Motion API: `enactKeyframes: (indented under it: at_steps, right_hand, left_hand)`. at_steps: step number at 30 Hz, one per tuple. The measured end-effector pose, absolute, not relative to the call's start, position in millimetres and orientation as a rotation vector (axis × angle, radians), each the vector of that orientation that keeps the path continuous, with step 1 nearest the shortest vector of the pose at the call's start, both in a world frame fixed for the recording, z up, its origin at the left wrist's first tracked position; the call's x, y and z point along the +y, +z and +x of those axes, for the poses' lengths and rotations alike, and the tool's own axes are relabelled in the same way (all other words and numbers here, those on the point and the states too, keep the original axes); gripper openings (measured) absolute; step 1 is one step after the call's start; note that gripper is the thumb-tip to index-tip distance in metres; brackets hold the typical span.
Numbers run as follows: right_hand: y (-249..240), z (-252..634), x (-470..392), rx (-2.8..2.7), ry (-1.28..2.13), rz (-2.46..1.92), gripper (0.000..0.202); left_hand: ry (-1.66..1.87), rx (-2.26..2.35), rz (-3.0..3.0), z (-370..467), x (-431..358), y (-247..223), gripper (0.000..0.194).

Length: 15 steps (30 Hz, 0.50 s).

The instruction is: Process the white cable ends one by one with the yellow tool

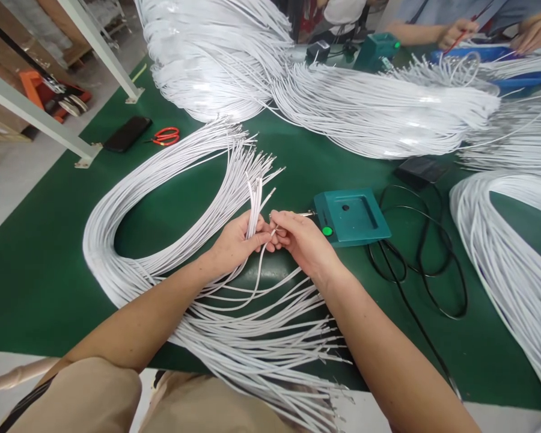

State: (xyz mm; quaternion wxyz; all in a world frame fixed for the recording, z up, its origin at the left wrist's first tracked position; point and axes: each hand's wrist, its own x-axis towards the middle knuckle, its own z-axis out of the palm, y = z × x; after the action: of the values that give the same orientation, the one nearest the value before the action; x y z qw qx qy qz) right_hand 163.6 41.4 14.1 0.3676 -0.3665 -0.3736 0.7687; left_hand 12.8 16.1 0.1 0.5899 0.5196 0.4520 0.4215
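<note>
My left hand [241,240] is closed round a few white cables [255,198], whose ends stick up above the fingers. Close against it, my right hand [300,237] pinches the end of one white cable at the fingertips. Just beyond the right hand sits a teal device [354,216] with a green button and a thin metal tip pointing toward my fingers. A large looped bundle of white cables [101,240] lies to the left, its ends fanned out near my hands. More loose cable ends [270,343] spread below my wrists, over the table's front edge.
A black phone [128,133] and red-handled scissors [166,136] lie at the back left. Thick cable bundles [388,111] fill the back, another [500,234] the right. A black cord [451,258] curls beside the device. Across the table, a co-worker's hands [460,33] hold a red tool.
</note>
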Motion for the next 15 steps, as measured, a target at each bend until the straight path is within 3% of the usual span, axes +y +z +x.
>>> enactKeyframes:
  at_steps: [11,15]
  right_hand:
    - [16.0,165.5,39.6,-0.890,1.947,-0.924,0.031]
    - [16.7,164.2,38.4,-0.977,1.809,-1.032,0.026]
  left_hand:
    - [1.057,1.017,1.148,6.1,19.9,0.5,0.025]
    - [1.068,1.002,1.125,5.7,20.6,-1.4,0.045]
